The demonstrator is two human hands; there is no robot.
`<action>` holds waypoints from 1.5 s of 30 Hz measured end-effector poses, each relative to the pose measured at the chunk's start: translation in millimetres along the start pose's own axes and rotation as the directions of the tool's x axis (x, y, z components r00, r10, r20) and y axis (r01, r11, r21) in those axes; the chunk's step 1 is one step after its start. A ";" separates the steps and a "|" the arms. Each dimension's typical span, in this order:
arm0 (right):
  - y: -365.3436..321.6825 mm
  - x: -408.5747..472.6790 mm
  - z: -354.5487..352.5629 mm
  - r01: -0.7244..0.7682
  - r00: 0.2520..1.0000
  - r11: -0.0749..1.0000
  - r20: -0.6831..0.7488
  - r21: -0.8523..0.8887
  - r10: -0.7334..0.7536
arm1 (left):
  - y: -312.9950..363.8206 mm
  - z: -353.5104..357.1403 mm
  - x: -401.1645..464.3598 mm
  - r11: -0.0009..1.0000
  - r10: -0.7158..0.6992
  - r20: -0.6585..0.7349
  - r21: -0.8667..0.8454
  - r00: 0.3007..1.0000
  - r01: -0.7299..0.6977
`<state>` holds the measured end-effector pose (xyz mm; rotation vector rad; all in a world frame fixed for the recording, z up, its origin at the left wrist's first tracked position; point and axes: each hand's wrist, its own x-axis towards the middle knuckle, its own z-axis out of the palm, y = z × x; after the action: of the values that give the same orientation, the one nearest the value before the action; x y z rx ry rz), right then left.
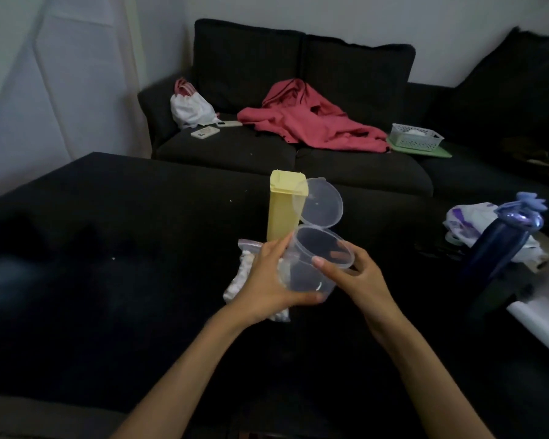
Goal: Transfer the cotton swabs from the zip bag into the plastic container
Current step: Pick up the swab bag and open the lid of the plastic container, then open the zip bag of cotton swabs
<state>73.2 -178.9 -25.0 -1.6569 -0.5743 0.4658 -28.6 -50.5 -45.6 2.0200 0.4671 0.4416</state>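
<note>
Two hands on the job, nothing transferred yet. Left hand (pixel 268 280) wrapped round the near wall of the plastic container (pixel 311 267), fingers curled up its side, thumb low by the base; right hand (pixel 346 264) pinching the container's rim from the other side, thumb on the near lip, fingers behind it. Container held up off the surface (pixel 108 248), hinged lid (pixel 319 201) swung open and standing up behind the rim, inside looking bare. So, by the look of it: opening done, filling not begun. Zip bag (pixel 251 274) just to the left of the container and partly behind the left hand, touching or nearly touching that hand; cannot tell whether trapped under the fingers or merely lying on the surface. Cotton swabs (pixel 240 282) all inside the bag, bunched white against the clear film; top strip seemingly closed, though too blurred to swear to. Left to do: open the bag, tip or lift the swabs across, probably shut the lid. Directly behind the container, a tall yellow box (pixel 282 210) standing upright.
</note>
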 end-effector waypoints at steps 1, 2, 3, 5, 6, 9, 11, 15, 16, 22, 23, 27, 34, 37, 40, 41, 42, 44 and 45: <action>2.4 2.6 -3.4 0.017 0.999 1.000 -0.051 -0.021 -0.018 | -5.1 0.8 2.2 0.989 -0.035 0.007 0.143 0.999 0.034; 5.3 8.6 -8.5 0.036 0.995 0.997 -0.093 -0.063 -0.042 | -10.3 2.1 6.5 0.952 -0.097 -0.032 0.288 0.995 0.102; 9.3 11.9 -13.0 0.034 0.992 0.994 -0.122 -0.100 -0.046 | -15.4 3.1 7.1 0.891 -0.162 -0.098 0.413 0.982 0.188; 17.6 19.4 -20.9 -0.017 0.989 0.988 -0.145 -0.156 -0.006 | -22.1 4.6 8.6 0.788 -0.226 -0.213 0.533 0.951 0.307; 22.4 22.5 -23.2 -0.051 0.990 0.983 -0.139 -0.175 0.027 | -23.1 4.1 8.7 0.765 -0.232 -0.243 0.552 0.942 0.331; 34.0 28.6 -23.0 -0.084 0.995 0.970 -0.072 -0.228 0.069 | -25.6 -5.6 14.4 0.724 -0.292 -0.234 0.579 0.927 0.375; 40.9 31.7 -22.0 -0.069 0.998 0.963 -0.005 -0.262 0.070 | -28.9 -18.1 16.6 0.717 -0.393 -0.148 0.569 0.908 0.403; 42.5 31.6 -16.9 -0.010 0.990 0.962 0.132 -0.273 0.048 | -39.4 -47.3 11.1 0.730 -0.459 -0.067 0.540 0.886 0.419; 41.9 30.7 -14.3 0.000 0.989 0.962 0.139 -0.274 0.040 | -41.2 -56.1 6.4 0.717 -0.463 -0.073 0.555 0.884 0.421; 39.8 30.2 -2.4 -0.014 0.995 0.924 0.086 -0.383 0.051 | -48.6 -98.3 -21.6 0.776 -0.397 -0.027 0.524 0.918 0.351; 37.5 29.1 0.0 -0.049 0.997 0.899 0.028 -0.436 0.068 | -48.0 -100.2 -26.5 0.796 -0.374 -0.029 0.503 0.927 0.337; 18.7 16.9 12.2 0.159 0.917 0.850 -0.244 -0.503 -0.316 | -47.0 -90.4 -49.6 0.846 -0.168 -0.141 0.487 0.976 0.216; 12.3 -5.8 59.4 0.048 0.941 0.963 0.336 -0.265 0.046 | -64.0 -85.3 -53.2 0.898 0.007 -0.151 0.436 0.989 0.060; 16.8 -1.6 65.0 0.027 0.967 0.986 0.256 -0.166 0.017 | -71.5 -87.6 -44.6 0.896 0.076 -0.154 0.444 0.985 0.000; 20.2 1.2 66.5 -0.032 0.967 0.991 0.245 -0.131 0.064 | -60.4 -89.2 -39.8 0.892 0.096 -0.279 0.451 0.955 0.042; 20.3 0.4 67.4 -0.055 0.964 0.991 0.251 -0.118 0.083 | -53.8 -86.6 -39.2 0.924 0.092 -0.325 0.379 0.941 0.041; 20.5 -0.1 68.1 -0.071 0.960 0.992 0.261 -0.108 0.097 | -46.1 -82.3 -39.0 0.961 0.057 -0.335 0.274 0.941 0.039; 18.2 -2.5 69.5 -0.081 0.948 0.990 0.299 -0.113 0.111 | -36.7 -72.7 -37.6 0.992 -0.066 -0.226 0.086 0.972 0.088; 17.3 -3.9 70.0 -0.077 0.941 0.990 0.318 -0.121 0.112 | -35.5 -68.1 -37.1 0.991 -0.110 -0.179 0.056 0.978 0.122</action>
<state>30.1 -128.3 -53.4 -1.7276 -0.7744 0.8004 -98.9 -2.4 -50.2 2.0144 0.7128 0.5405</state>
